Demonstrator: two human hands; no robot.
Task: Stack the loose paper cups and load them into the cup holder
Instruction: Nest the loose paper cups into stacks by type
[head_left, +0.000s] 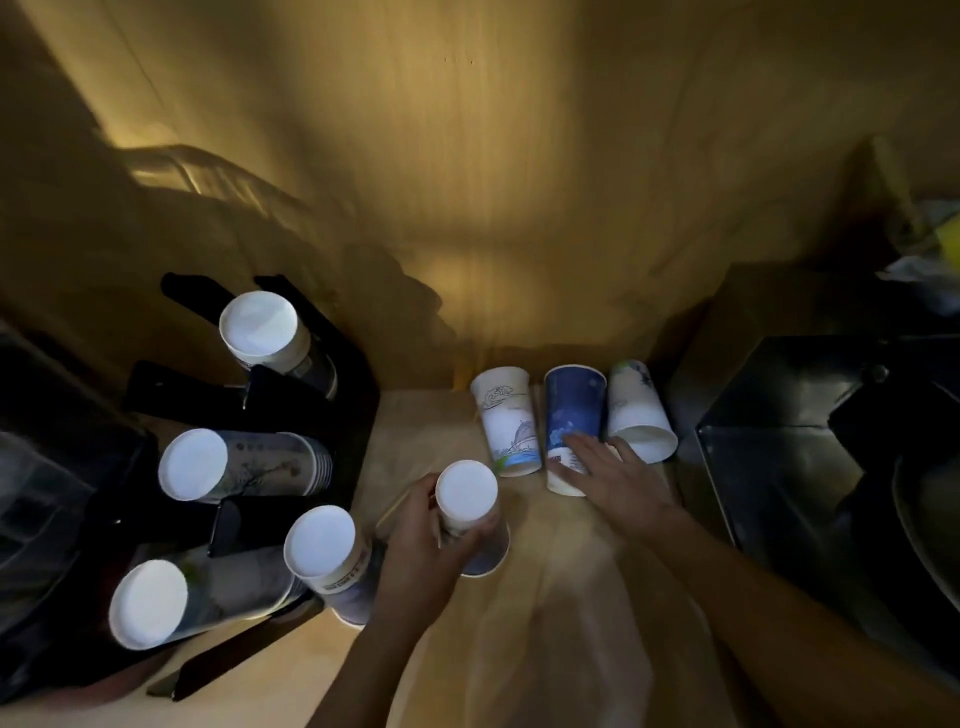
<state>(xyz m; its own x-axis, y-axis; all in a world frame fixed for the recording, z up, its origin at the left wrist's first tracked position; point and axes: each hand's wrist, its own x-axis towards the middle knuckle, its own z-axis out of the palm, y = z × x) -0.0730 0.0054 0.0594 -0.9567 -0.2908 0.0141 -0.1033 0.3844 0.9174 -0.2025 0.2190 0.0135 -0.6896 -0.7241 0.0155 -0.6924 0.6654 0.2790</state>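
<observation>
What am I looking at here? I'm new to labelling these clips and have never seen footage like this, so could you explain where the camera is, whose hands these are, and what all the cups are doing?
There is no machine here. A person wears a wide-angle camera on the head, so the one picture looks down at their own two bare hands over a dim wooden counter.

The left hand grips a short stack of upside-down paper cups standing on the counter. The right hand reaches forward, its fingers resting on a dark blue cup.

Three loose cups stand there in a row, all upside down: a white cup with a line drawing, the blue one, and another white cup to its right.

On the left is a black cup holder with stacks of cups already in its slots, white bases showing.
</observation>
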